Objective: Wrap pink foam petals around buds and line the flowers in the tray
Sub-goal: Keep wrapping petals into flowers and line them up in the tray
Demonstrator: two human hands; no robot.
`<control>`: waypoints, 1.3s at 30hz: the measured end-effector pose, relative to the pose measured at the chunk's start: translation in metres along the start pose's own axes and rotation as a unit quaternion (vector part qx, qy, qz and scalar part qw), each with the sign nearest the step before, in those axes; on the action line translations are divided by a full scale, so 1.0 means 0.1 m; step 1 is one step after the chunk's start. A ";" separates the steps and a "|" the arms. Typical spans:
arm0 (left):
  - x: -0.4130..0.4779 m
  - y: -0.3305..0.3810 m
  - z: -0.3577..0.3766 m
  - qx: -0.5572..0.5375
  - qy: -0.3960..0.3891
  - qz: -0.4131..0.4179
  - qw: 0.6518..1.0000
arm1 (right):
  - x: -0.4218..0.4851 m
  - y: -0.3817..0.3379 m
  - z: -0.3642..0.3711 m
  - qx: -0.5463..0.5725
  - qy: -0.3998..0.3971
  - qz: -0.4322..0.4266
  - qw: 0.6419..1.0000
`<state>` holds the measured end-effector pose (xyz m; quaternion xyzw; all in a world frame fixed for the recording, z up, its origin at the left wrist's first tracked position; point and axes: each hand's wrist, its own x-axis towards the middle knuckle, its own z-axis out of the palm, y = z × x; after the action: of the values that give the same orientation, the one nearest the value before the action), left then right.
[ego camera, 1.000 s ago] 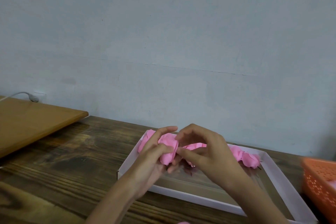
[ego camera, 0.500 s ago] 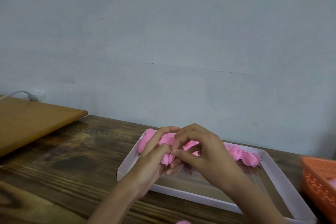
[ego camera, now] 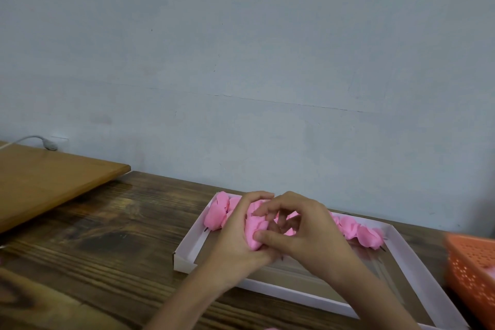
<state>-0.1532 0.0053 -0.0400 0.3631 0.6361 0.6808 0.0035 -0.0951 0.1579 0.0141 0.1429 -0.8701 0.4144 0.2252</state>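
Dark wooden table (ego camera: 101,244) bears white tray (ego camera: 417,257), orange basket (ego camera: 471,262), perhaps a board (ego camera: 48,177).

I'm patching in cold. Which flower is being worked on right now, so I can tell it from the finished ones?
Find the white tray on the dark wooden table; a row of pink flowers lines its far wall. The flower in progress is in front of that row, above the tray's left half. It alone is off the tray, pinched between the left hand and right hand.
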 end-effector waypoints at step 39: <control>0.00 0.20 0.03 -0.324 0.163 -0.109 0.925 | -0.13 -0.01 0.68 0.252 0.032 0.089 0.963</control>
<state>-0.1426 0.0045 -0.0230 0.1547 0.4081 0.8950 0.0916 -0.1019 0.1050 -0.0295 0.1034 -0.7390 0.6432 0.1719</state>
